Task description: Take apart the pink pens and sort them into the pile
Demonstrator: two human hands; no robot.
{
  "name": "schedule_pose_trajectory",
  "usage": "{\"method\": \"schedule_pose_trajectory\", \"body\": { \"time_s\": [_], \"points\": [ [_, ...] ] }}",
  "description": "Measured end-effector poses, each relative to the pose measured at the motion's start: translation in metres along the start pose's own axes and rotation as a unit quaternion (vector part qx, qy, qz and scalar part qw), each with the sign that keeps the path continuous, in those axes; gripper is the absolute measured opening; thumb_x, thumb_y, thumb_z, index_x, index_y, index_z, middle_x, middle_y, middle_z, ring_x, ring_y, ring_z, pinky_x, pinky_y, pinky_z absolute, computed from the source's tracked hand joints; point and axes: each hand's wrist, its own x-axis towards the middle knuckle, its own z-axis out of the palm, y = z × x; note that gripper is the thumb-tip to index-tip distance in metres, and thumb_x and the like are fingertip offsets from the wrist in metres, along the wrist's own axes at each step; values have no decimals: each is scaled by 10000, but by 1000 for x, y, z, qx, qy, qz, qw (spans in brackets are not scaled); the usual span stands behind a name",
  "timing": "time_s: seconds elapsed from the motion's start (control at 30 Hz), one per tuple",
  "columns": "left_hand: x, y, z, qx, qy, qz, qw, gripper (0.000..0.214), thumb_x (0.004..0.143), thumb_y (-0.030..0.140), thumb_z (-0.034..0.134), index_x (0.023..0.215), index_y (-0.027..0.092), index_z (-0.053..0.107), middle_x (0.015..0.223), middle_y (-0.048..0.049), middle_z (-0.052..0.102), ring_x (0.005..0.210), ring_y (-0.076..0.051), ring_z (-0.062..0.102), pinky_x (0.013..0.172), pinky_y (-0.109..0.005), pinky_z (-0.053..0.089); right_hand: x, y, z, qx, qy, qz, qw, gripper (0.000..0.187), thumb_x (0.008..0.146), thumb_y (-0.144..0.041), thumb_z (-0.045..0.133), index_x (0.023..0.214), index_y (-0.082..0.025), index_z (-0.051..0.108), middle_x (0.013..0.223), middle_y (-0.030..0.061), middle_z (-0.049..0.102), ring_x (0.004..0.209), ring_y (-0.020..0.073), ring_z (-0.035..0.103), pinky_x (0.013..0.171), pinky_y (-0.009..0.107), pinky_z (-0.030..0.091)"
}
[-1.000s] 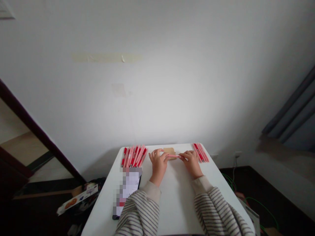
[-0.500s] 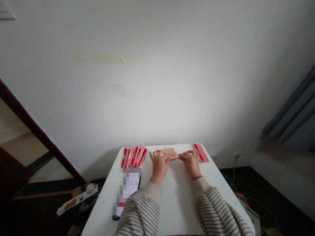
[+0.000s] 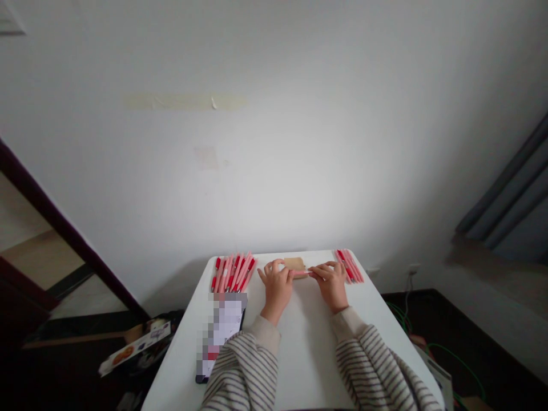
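Between my two hands a pink pen is held level, over the front part of a small tan pad. My left hand pinches its left end, the other fingers raised and bent. At the opposite end, the fingertips of my right hand are closed on the pen's tip. A bundle of pink and red pens lies to the left of my left hand. Beyond my right hand, a smaller row of pink and red pens rests at the table's far right corner.
A phone, partly blurred out, lies on the left of the white table, near my left sleeve. The wall rises just behind the table. Green cables run along the floor at the right.
Both hands and the pen have shifted very slightly, the pen now sitting a touch higher over the tan pad. The pen bundles and phone stay put.
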Motion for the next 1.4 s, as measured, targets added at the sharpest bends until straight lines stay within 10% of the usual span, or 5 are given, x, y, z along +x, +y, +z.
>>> {"method": "schedule_pose_trajectory", "body": {
  "time_s": [1.4],
  "points": [
    [0,-1,-1,-10,-12,-49,999,242,899,331,488,836,246,705,1155,-42,628,1154,-244,484,1070,-641,239,-1,4,4,51,-8,36,998,297,922,-456,498,884,-322,761,885,25,736,969,260,476,882,420,283]
  ]
}}
